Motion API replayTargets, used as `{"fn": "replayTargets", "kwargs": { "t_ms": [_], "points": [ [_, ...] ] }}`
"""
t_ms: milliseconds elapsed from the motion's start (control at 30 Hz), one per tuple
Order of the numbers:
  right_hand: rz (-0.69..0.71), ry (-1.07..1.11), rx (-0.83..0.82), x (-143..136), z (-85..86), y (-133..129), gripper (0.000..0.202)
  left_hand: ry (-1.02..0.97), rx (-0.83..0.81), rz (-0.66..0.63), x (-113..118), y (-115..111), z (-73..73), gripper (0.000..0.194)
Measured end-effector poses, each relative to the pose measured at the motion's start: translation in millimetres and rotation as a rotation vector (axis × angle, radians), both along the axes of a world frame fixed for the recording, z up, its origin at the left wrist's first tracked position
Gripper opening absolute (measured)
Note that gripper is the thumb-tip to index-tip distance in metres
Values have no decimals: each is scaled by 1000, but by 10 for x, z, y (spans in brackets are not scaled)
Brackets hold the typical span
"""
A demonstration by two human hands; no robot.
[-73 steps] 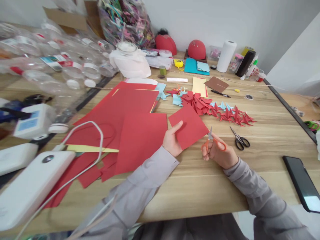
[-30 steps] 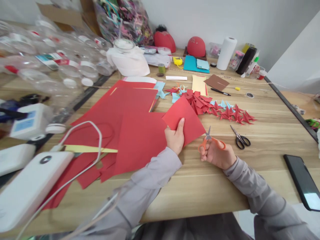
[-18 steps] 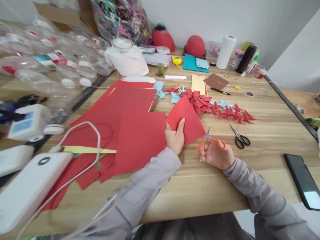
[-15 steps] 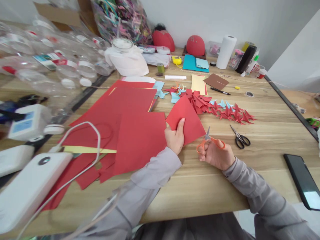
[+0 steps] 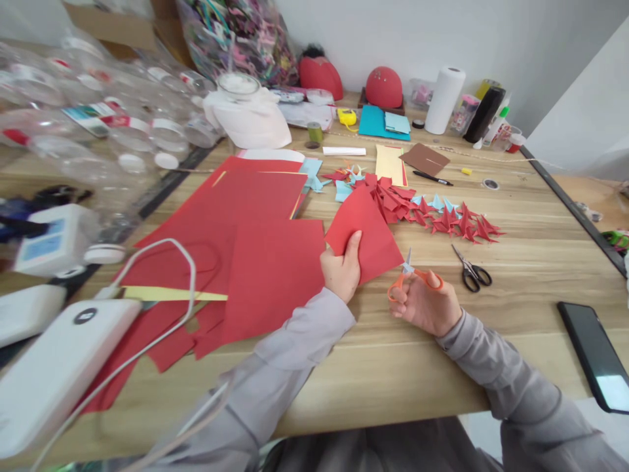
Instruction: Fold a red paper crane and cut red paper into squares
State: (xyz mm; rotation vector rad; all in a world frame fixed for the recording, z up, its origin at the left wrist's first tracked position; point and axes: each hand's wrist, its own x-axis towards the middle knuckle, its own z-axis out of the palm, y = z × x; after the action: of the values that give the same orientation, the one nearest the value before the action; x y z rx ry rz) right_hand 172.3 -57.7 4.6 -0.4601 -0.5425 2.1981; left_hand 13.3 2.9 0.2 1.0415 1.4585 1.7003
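Note:
My left hand [image 5: 343, 269] pinches a red paper piece [image 5: 371, 239] between thumb and fingers, raised a little over the table. In my right hand [image 5: 427, 303] are orange-handled scissors [image 5: 409, 267], fingers in the loops, with the blade tips pointing up beside the paper's right corner. Large red sheets [image 5: 280, 269] lie to the left of my left hand. Behind the held paper is a pile of folded red paper shapes [image 5: 393, 200], with more standing to its right [image 5: 464, 223]. Black-handled scissors [image 5: 472, 269] rest right of my right hand.
A white power bank [image 5: 63, 373] with a looped cable lies at the near left. Plastic bottles [image 5: 132, 131] crowd the far left. A phone [image 5: 594, 357] is at the right edge. Brown paper [image 5: 425, 159], a pen [image 5: 432, 177] and a white roll [image 5: 445, 101] are farther back.
My left hand has shifted very slightly left on the red paper. The orange-handled scissors have hardly moved.

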Motion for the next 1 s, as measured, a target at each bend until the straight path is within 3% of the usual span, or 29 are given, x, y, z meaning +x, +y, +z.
{"fn": "replayTargets", "kwargs": {
  "t_ms": [667,1000],
  "points": [
    [118,93,14,38,-31,9,40,28,-42,-43,-5,3,-55,32],
    [42,95,29,21,-35,-7,34,101,-12,-5,14,16,-66,34]
  ]
}}
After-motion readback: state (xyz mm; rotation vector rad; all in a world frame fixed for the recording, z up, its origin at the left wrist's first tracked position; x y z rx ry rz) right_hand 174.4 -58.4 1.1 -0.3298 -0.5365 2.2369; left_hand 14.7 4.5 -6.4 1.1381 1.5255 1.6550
